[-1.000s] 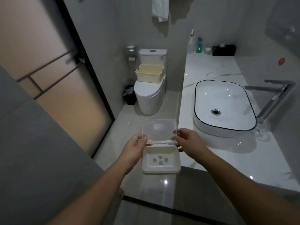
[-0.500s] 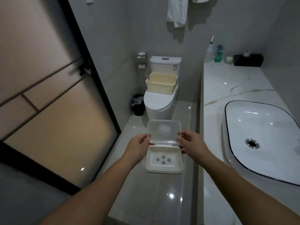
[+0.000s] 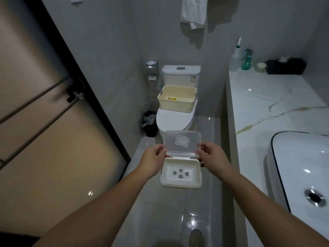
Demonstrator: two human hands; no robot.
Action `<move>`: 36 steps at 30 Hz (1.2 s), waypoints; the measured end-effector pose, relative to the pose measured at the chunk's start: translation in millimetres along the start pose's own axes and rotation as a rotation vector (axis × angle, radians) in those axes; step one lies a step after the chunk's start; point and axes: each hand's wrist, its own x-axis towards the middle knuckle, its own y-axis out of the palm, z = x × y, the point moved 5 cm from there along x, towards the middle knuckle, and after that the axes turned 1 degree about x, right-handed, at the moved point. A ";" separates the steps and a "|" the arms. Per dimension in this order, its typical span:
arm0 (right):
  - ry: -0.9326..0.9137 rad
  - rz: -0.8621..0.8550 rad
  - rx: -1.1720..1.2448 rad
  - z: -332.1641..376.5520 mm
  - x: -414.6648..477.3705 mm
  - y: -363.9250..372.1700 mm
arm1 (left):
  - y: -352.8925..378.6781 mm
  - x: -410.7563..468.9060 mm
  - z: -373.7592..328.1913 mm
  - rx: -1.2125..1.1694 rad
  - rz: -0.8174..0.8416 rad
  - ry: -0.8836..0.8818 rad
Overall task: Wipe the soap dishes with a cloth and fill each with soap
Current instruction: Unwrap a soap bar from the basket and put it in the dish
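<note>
Soap dish (image 3: 181, 173) hangs open above the floor (image 3: 160, 220), with the left hand (image 3: 153, 157) and right hand (image 3: 211, 156) each pinching only its lid (image 3: 182, 142). If the hinge (image 3: 181, 155) gives or fingers slip, it likely drops.

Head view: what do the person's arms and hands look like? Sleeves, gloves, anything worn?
Both hands are bare: no gloves on the left hand or the right hand, and no rings that I can make out in the dim light. The left forearm and right forearm are uncovered to the frame edge, with no sleeve, watch or wristband visible.
</note>
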 end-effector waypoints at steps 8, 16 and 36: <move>0.004 0.061 0.025 26.2 141.0 8.5 | -12.0 124.4 -12.8 -0.067 -0.060 -0.078; 0.033 0.091 0.006 47.9 252.6 36.6 | -34.3 229.4 -3.6 -0.089 -0.092 -0.131; 0.278 -0.055 -0.063 23.1 561.0 118.6 | -50.8 579.2 63.9 0.006 0.142 -0.214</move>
